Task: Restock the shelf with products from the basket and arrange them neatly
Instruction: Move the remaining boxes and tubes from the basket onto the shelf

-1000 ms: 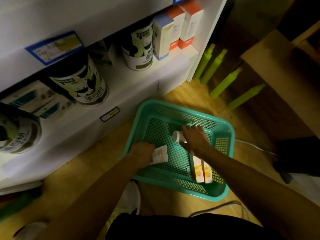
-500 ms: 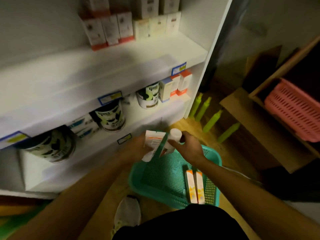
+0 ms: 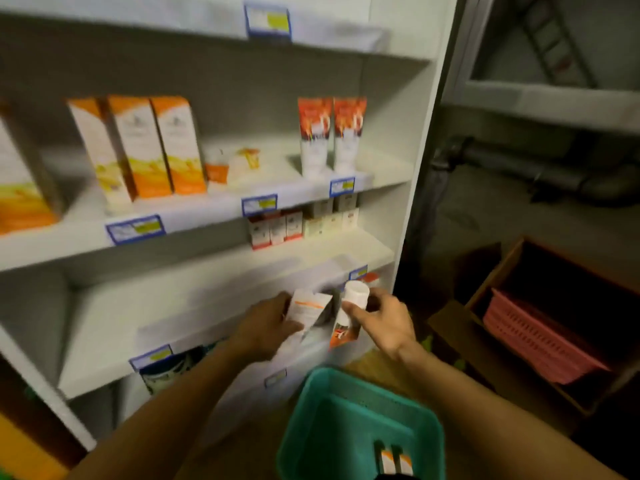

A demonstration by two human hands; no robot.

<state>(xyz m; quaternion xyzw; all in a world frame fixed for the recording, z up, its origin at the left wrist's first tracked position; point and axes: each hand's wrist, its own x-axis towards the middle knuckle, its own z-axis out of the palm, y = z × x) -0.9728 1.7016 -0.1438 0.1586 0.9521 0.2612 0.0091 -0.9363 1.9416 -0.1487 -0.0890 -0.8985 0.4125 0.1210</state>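
My left hand grips a flat white tube with an orange band, held in front of the lower shelf board. My right hand holds a white-capped tube with an orange and red bottom, cap up, just right of the first tube. Below them the teal basket sits on the floor with two narrow orange-and-white boxes in it. On the white shelf above stand tall orange boxes and two upright red-topped tubes.
Small red-and-white boxes and pale boxes fill the middle shelf's right part. A dark tin stands on the level below. To the right, a wooden crate holds a pink basket.
Both hands lifted their tubes out of the teal basket and rose to shelf height. My view swung up from the floor to the upper shelves.
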